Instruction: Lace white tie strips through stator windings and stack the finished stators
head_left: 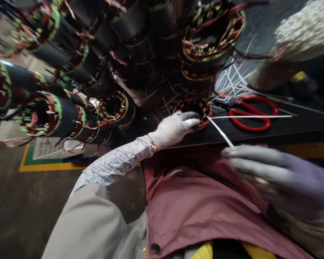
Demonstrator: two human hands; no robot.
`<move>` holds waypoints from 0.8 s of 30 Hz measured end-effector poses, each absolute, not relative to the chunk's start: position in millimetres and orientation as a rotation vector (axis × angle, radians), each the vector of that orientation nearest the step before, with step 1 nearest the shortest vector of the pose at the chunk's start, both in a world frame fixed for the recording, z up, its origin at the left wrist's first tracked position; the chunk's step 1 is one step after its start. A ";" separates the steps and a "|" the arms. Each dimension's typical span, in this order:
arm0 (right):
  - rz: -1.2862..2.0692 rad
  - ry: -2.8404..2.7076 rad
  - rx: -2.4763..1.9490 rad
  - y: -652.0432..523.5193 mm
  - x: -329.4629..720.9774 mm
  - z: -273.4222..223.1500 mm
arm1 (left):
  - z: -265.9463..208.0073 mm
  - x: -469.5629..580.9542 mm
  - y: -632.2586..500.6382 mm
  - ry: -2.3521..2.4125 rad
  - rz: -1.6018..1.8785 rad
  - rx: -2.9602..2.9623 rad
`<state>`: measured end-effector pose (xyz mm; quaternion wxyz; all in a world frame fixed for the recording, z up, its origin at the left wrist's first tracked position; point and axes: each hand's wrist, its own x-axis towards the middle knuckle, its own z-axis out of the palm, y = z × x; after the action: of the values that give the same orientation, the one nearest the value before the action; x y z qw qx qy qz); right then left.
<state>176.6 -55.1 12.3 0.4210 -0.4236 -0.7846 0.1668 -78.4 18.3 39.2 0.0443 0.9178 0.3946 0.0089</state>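
A motor stator (205,124) with copper windings stands near the front edge of the dark bench. My left hand (175,127), in a white knit glove, lies over its near left rim, the fingers hooked round the windings. A thin white cord (221,133) leads from the stator's right rim to my right hand (275,172), which pinches it. That hand wears a grey and purple glove and is blurred by motion. Another length of white cord (253,116) stretches from the same rim to the right, across the red-handled scissors (270,124).
Taller stacks of stators (209,68) rise behind my hands. More stators (40,115) lie and stand to the left. Loose white cords (232,81) are scattered behind the scissors. A thick bundle of white cords (307,30) sits at the far right, near a yellow-and-black object (302,79).
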 end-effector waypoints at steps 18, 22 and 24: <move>0.849 -1.919 -0.693 -98.5 156.7 -21.8 | 42.2 -74.0 23.7 1.173 -0.236 2.837; 0.862 -1.838 -0.727 -96.2 150.0 -26.2 | 43.9 -66.7 25.1 1.227 -0.207 2.810; 0.846 -1.804 -0.760 -93.6 146.4 -28.0 | 45.0 -64.2 24.7 1.227 -0.206 2.805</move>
<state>146.4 -93.6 -28.0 0.4835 -0.3118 -0.7406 0.3471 -64.2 24.7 45.0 0.0367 0.9135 0.3997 -0.0670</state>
